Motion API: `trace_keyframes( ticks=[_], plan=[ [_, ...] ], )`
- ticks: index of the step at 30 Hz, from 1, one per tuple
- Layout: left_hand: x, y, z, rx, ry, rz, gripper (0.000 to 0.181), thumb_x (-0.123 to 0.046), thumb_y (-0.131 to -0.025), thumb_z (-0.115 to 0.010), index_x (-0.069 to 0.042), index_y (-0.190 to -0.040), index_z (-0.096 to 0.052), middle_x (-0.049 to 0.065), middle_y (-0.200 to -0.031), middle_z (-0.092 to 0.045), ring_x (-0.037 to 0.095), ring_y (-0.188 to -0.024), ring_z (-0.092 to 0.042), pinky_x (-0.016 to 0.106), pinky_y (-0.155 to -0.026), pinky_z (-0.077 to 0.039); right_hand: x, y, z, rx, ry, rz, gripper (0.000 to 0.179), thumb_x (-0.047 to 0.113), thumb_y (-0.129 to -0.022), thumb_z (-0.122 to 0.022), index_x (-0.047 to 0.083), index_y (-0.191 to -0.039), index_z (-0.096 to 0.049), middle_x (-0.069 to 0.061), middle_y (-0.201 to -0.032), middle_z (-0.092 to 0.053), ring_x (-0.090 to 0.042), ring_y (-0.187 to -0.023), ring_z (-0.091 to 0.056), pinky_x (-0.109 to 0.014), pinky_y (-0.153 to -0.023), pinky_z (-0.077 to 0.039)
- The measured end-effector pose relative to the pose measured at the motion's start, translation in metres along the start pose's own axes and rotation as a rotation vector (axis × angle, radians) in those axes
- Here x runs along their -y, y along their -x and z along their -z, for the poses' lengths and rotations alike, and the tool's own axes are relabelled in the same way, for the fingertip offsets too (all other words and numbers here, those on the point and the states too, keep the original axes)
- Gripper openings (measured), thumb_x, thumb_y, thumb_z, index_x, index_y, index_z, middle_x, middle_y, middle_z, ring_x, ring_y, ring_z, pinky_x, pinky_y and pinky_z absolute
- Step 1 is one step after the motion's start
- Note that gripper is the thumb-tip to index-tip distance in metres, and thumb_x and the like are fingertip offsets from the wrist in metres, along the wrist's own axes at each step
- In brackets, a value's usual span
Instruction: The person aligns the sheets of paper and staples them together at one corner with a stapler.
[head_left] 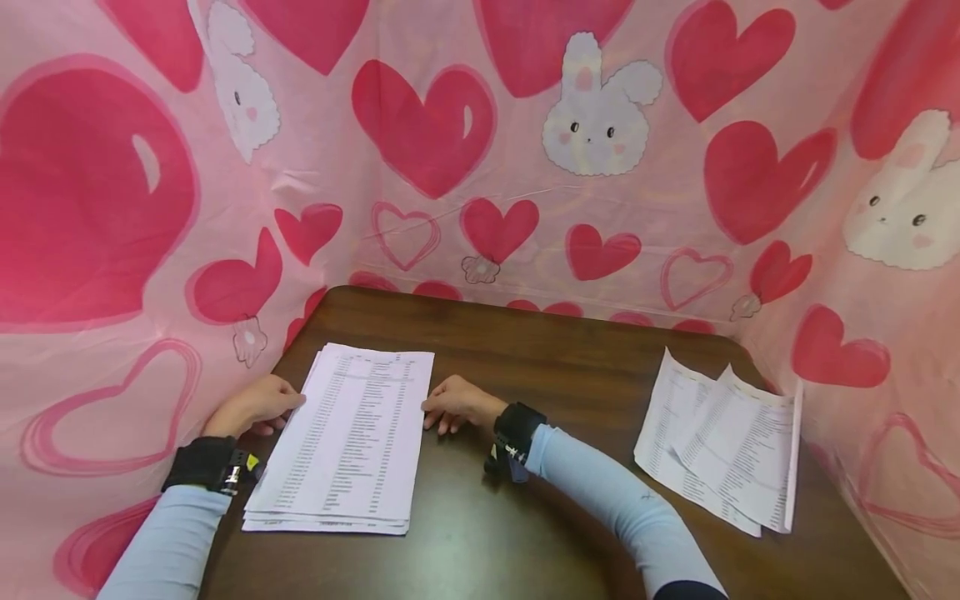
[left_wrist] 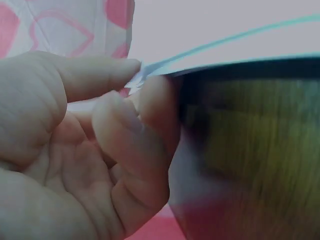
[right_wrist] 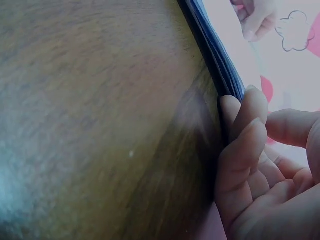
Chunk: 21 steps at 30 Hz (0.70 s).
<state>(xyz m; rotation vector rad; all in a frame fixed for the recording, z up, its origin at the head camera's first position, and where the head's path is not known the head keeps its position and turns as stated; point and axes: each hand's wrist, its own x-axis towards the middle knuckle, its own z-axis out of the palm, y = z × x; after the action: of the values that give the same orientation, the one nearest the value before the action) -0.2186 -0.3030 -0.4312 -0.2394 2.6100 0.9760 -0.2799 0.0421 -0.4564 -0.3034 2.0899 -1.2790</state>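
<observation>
In the head view a stack of printed sheets (head_left: pixel 352 433) lies on the left of the table, its layers slightly uneven along the near edge. My left hand (head_left: pixel 262 402) pinches its left edge; in the left wrist view the thumb (left_wrist: pixel 102 77) is above the paper (left_wrist: pixel 200 30) and the curled fingers (left_wrist: pixel 132 135) are below. On the opposite side, my right hand (head_left: pixel 461 404) grips the right edge. In the right wrist view its bent fingers (right_wrist: pixel 242 150) meet the layered side of the stack (right_wrist: pixel 212 50).
More printed sheets (head_left: pixel 738 442), overlapping and curled at the edges, lie on the right of the brown table (head_left: pixel 525 533). A pink heart-and-rabbit cloth (head_left: pixel 510 167) encloses the table's back and sides. Black bands with small devices (head_left: pixel 517 425) circle both wrists.
</observation>
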Motion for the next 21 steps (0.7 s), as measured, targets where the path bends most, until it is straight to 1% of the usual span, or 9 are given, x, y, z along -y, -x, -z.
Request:
trace_keyframes(
  ticks=[5, 8, 11, 15, 18, 21],
  plan=[
    [-0.012, -0.006, -0.007, -0.005, 0.000, -0.017, 0.027, -0.018, -0.095, -0.059, 0.005, -0.108, -0.061, 0.018, -0.091, -0.061, 0.022, -0.070, -0.060, 0.031, -0.060, -0.054, -0.002, 0.000, 0.010, -0.007, -0.006, 0.007, 0.014, 0.019, -0.090, -0.069, 0.007, -0.087, -0.076, -0.009, -0.074, -0.073, -0.014, -0.047, -0.060, -0.023, -0.045, -0.047],
    [-0.022, -0.011, -0.013, -0.001, 0.008, -0.052, 0.024, -0.017, -0.095, -0.058, 0.005, -0.104, -0.061, 0.016, -0.087, -0.060, 0.021, -0.068, -0.058, 0.030, -0.060, -0.053, -0.005, 0.003, 0.019, -0.044, -0.006, 0.000, 0.013, 0.018, -0.090, -0.069, 0.007, -0.088, -0.076, -0.009, -0.073, -0.073, -0.014, -0.047, -0.060, -0.023, -0.045, -0.047],
    [-0.031, -0.017, -0.019, 0.003, 0.013, -0.088, 0.024, -0.017, -0.096, -0.058, 0.005, -0.105, -0.060, 0.015, -0.085, -0.059, 0.020, -0.066, -0.057, 0.030, -0.059, -0.053, -0.007, 0.008, 0.028, -0.082, -0.009, -0.007, 0.014, 0.018, -0.090, -0.069, 0.006, -0.089, -0.075, -0.009, -0.072, -0.072, -0.014, -0.047, -0.059, -0.023, -0.044, -0.046],
    [-0.037, -0.024, -0.026, 0.012, 0.015, -0.082, 0.027, -0.019, -0.096, -0.058, 0.005, -0.109, -0.060, 0.015, -0.087, -0.061, 0.020, -0.066, -0.058, 0.028, -0.059, -0.052, -0.009, 0.012, 0.037, -0.081, -0.019, -0.031, 0.014, 0.018, -0.090, -0.068, 0.005, -0.090, -0.074, -0.008, -0.073, -0.072, -0.014, -0.047, -0.060, -0.023, -0.045, -0.046],
    [-0.037, -0.027, -0.028, 0.018, 0.008, -0.065, 0.031, -0.022, -0.096, -0.058, 0.005, -0.111, -0.060, 0.015, -0.089, -0.061, 0.020, -0.068, -0.059, 0.027, -0.060, -0.051, -0.006, 0.013, 0.042, -0.074, -0.019, -0.045, 0.015, 0.019, -0.091, -0.068, 0.006, -0.090, -0.075, -0.010, -0.075, -0.073, -0.014, -0.048, -0.060, -0.024, -0.045, -0.046],
    [-0.040, -0.029, -0.027, 0.008, -0.015, -0.063, 0.034, -0.026, -0.096, -0.057, 0.005, -0.112, -0.060, 0.014, -0.088, -0.061, 0.020, -0.069, -0.060, 0.027, -0.060, -0.051, -0.002, 0.016, 0.050, -0.094, -0.011, -0.035, 0.017, 0.021, -0.092, -0.067, 0.005, -0.092, -0.075, -0.012, -0.078, -0.074, -0.016, -0.049, -0.061, -0.025, -0.046, -0.046]
  ],
)
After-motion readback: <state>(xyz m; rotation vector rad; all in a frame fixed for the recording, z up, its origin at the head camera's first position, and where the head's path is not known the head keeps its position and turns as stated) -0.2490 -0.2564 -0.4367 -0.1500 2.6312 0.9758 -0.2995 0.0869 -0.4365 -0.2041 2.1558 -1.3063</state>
